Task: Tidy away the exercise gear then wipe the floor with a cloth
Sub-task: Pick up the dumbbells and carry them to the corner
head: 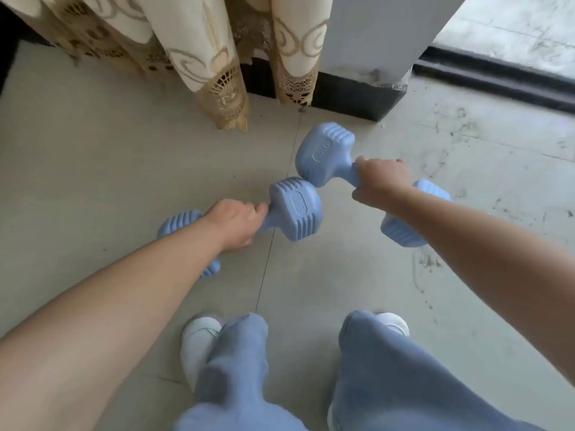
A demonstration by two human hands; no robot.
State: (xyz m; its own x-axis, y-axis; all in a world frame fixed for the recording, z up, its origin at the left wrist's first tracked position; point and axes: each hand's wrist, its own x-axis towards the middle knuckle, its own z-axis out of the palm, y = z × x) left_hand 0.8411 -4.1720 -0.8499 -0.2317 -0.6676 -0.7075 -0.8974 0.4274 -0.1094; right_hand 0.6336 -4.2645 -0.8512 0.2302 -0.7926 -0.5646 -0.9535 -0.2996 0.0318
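Blue trousers (389,384) and white shoes (199,340) stand at six o'clock on the tiled floor (93,181). Above them, left hand (233,223) grips one blue dumbbell (295,209) by its handle; right hand (382,178) grips the other dumbbell (323,154), their inner heads touching near the curtain (217,73) at twelve o'clock.

Soft daylight from upper right — slight blur, wide-angle edge distortion.
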